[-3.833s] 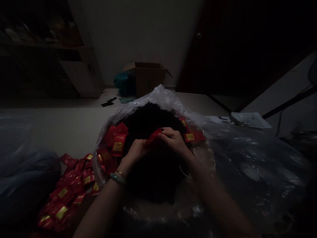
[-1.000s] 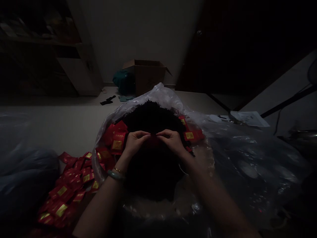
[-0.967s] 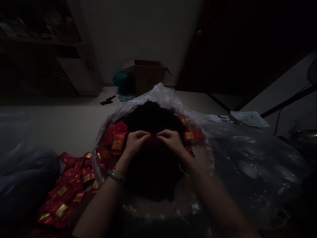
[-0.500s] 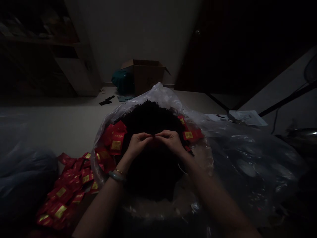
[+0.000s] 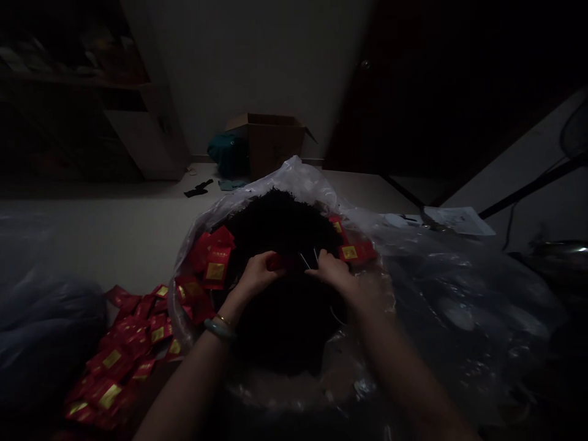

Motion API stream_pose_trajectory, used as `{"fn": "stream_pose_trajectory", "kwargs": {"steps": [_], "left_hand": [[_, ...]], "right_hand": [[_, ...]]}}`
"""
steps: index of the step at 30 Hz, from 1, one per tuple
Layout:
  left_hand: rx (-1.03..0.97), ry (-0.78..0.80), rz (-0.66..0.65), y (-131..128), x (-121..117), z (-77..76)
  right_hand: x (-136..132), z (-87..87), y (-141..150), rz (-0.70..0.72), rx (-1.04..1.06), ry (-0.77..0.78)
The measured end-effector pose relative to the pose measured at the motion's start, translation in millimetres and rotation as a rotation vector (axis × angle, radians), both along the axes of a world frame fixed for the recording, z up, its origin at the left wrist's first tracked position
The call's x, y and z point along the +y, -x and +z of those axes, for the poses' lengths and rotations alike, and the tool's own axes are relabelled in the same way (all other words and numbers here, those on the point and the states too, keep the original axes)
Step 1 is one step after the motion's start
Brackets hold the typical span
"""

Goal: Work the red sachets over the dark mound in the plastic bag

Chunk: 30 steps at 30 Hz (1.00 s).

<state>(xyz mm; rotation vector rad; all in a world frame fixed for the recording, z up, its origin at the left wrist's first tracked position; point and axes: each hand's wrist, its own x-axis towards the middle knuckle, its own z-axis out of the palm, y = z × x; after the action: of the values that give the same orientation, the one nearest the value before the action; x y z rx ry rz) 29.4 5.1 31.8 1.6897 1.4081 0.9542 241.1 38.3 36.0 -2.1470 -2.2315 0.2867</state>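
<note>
A heap of dark loose leaves (image 5: 285, 318) fills a clear plastic bag (image 5: 298, 177) in front of me. My left hand (image 5: 257, 277), with a green bangle on the wrist, is closed on a small red sachet (image 5: 276, 262) above the heap. My right hand (image 5: 334, 274) is closed on a thin pale tool (image 5: 309, 260) whose two prongs point toward the sachet. The dim light hides what the tool is. More red sachets with gold labels (image 5: 215, 260) lean inside the bag's left rim, and others (image 5: 350, 251) lie at its right rim.
Several red sachets (image 5: 124, 349) are piled on the surface at the left, next to a dark plastic bag (image 5: 41, 331). Crumpled clear plastic (image 5: 459, 306) spreads to the right, with papers (image 5: 457, 219) behind it. A cardboard box (image 5: 271, 141), a teal bundle (image 5: 227, 153) and a shelf (image 5: 138, 122) stand farther back.
My hands were pinching the sachet's top together. Now the right hand has drawn back to the right and holds a thin pale tool, while the left hand keeps the sachet, slightly lower.
</note>
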Motion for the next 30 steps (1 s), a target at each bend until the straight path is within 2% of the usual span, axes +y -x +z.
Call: {"fn": "stream_pose_trajectory", "kwargs": {"steps": [5, 7, 10, 12, 15, 18, 21, 26, 30], "left_hand": [[0.009, 0.025, -0.031, -2.4, -1.4, -1.2], [-0.07, 0.055, -0.005, -3.0, -0.1, -2.8], [-0.294, 0.156, 0.036, -2.8, 1.5, -1.8], [-0.417, 0.217, 0.042, -2.2, 1.8, 1.0], [-0.479, 0.247, 0.047, -1.4, 1.1, 5.5], [-0.485, 0.266, 0.007, -0.8, -0.6, 8.5], [-0.492, 0.291, -0.07, 0.0, -3.5, 10.3], [-0.457, 0.307, -0.176, -0.5, -7.6, 9.4], [-0.4, 0.25, -0.191, -1.2, -6.4, 6.3]], "right_hand": [[-6.2, -3.3, 22.4, -0.039, -0.133, 0.116], [-6.8, 0.5, 26.2, -0.058, -0.139, 0.115], [-3.2, 9.4, 18.7, -0.044, -0.074, 0.059], [2.3, 16.9, 7.7, 0.014, 0.063, 0.013], [9.0, 30.5, -8.9, 0.134, 0.4, -0.037], [6.1, 46.7, -17.9, 0.179, 0.747, 0.054], [-4.7, 62.1, -17.0, 0.216, 0.913, 0.188], [-17.3, 70.8, -3.9, 0.382, 0.732, 0.266], [-17.6, 65.2, 2.3, 0.587, 0.657, 0.107]]}}
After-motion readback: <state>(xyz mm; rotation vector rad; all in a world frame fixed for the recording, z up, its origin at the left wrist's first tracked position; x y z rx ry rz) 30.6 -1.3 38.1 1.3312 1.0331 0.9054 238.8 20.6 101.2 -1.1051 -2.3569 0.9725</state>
